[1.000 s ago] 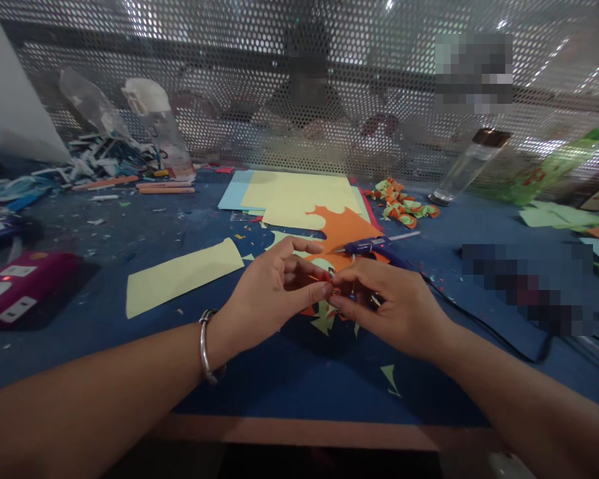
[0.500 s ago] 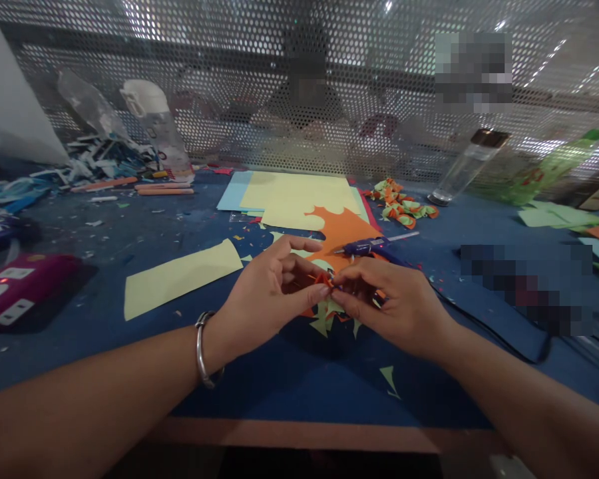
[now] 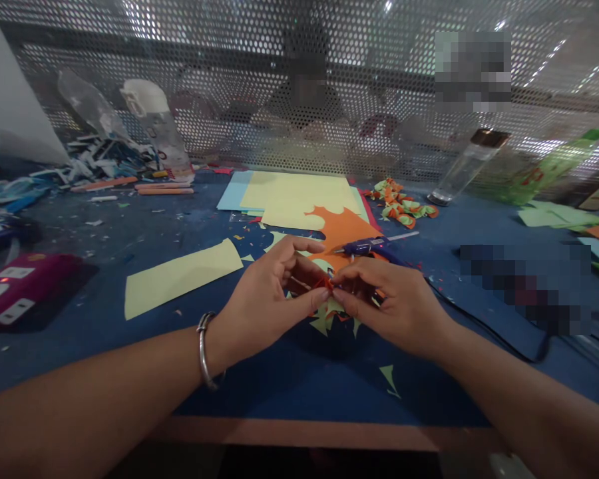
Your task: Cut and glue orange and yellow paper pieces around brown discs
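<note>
Between my two hands is a small folded piece of orange paper [image 3: 322, 285], mostly covered by the fingers. My left hand [image 3: 274, 293] pinches it between thumb and fingers, with a silver bracelet [image 3: 205, 352] on the wrist. From the other side, my right hand [image 3: 389, 299] grips the same piece with thumb and forefinger. Yellow-green and orange paper scraps [image 3: 324, 322] lie just under the hands. Right behind them, a blue glue gun [image 3: 367, 247] rests on a cut orange sheet [image 3: 347, 226].
A yellow paper strip [image 3: 182, 278] lies to the left, near a magenta case [image 3: 27, 286]. Behind are stacked paper sheets [image 3: 299, 189] and a pile of curled paper pieces [image 3: 399, 203]. Bottles, one of them a clear bottle [image 3: 466, 169], stand along the perforated metal panel [image 3: 219, 86].
My left hand has shifted very slightly, and its fingers have closed a little around the orange paper. My right hand keeps almost the same place.
</note>
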The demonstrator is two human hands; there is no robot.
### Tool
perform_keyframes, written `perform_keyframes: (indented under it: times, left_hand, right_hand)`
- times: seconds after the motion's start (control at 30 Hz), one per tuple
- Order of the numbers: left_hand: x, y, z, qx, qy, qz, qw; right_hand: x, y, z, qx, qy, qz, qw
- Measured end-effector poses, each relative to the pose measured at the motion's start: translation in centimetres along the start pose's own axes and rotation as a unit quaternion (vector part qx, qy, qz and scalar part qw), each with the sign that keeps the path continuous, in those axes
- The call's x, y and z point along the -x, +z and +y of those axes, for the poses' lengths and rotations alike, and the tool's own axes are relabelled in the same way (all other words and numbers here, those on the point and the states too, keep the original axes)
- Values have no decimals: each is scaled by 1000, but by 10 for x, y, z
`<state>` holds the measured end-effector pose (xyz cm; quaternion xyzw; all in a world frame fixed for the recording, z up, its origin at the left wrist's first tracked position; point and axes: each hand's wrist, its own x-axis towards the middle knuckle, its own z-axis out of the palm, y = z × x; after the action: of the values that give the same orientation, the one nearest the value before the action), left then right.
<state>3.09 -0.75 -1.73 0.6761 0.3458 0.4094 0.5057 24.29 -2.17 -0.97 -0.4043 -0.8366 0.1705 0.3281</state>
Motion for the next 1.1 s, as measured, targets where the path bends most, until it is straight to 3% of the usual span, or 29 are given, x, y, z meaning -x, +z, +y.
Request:
perform_keyframes:
  times: [0.37, 0.47, 0.73, 1.1]
  left_hand:
    - [9, 2, 5, -150, 51, -22, 987]
    - [8, -1, 6, -105, 45, -27, 993]
    - [-5, -9, -2, 108, -101, -37, 988]
    - [-7, -10, -6, 116, -98, -55, 987]
  right_hand:
    - [-3, -1, -6, 57, -47, 3, 997]
    - [-2, -3, -6, 61, -52, 18, 997]
    - [-1, -3, -4, 77, -50, 31, 995]
    - [0, -4, -3, 57, -34, 2, 998]
